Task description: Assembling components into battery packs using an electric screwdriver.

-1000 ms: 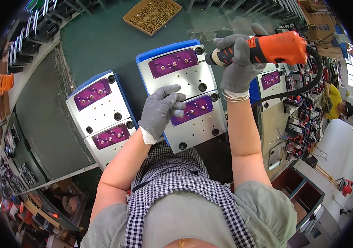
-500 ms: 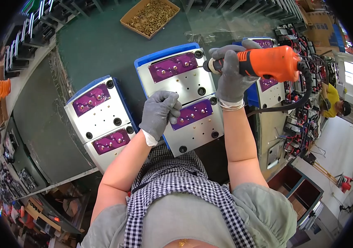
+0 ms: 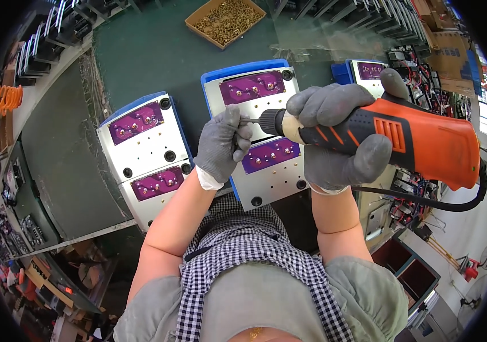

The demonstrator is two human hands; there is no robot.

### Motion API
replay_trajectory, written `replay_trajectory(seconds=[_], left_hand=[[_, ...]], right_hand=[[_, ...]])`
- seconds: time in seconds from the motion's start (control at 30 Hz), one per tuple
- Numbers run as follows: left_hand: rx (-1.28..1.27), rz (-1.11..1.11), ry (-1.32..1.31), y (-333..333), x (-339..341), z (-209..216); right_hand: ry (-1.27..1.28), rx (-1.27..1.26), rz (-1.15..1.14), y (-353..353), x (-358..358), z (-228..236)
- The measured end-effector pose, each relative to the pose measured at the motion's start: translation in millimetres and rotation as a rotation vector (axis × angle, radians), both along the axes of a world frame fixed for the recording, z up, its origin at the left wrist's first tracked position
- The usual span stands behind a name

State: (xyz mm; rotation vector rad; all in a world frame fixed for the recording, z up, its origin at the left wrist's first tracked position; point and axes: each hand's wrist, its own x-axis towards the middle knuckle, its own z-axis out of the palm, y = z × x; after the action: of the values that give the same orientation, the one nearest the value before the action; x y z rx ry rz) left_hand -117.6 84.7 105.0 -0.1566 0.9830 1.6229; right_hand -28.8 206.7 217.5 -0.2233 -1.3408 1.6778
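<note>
My right hand [image 3: 340, 128], in a grey glove, is wrapped round an orange and black corded electric drill [image 3: 420, 139]. The drill lies almost level, its chuck and thin bit pointing left. At the bit's tip, my gloved left hand [image 3: 221, 142] is closed in a pinch; whatever sits between those fingertips is too small to make out. Both hands are above a pair of silver metal plates [image 3: 260, 108] with purple circuit boards [image 3: 252, 87] and black round feet, in a blue-edged holder [image 3: 243, 69]. The drill and right hand hide part of the plates.
Two similar plates [image 3: 135, 154] with purple boards lie to the left, and another plate [image 3: 369, 77] stands at the back right. A cardboard tray [image 3: 224, 25] of small brass-coloured screws sits at the far side of the green table [image 3: 146, 57]. The drill's black cord [image 3: 426, 199] hangs at the right.
My right hand has brought the drill away from the upper purple board, nearer to me and higher. Its bit now meets my left fingertips, which stay pinched.
</note>
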Motion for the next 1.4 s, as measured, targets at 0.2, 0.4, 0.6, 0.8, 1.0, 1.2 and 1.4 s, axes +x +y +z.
replay_trajectory(seconds=[0.2, 0.4, 0.6, 0.8, 1.0, 1.2, 1.4], left_hand=[[0.032, 0.062, -0.13, -2, 0, -7], [0.153, 0.132, -0.197, -1, -4, -21], [0.149, 0.175, -0.205, 1, -9, -26], [0.226, 0.221, -0.321, 4, -14, -14], [0.121, 0.04, -0.265, -17, -5, -21], [0.111, 0.077, -0.226, -18, -7, -21], [0.05, 0.018, -0.207, -22, -13, -15]], right_hand=[[0.063, -0.014, 0.058, 9, -1, -9], [0.049, -0.019, -0.006, 8, -14, -13], [0.101, 0.001, 0.007, 10, -33, -18], [-0.083, 0.102, -0.002, 12, -51, -33], [-0.031, 0.027, 0.039, 29, -86, -72], [-0.139, 0.107, -0.001, 26, -92, -82], [-0.103, 0.161, 0.085, 18, -91, -85]])
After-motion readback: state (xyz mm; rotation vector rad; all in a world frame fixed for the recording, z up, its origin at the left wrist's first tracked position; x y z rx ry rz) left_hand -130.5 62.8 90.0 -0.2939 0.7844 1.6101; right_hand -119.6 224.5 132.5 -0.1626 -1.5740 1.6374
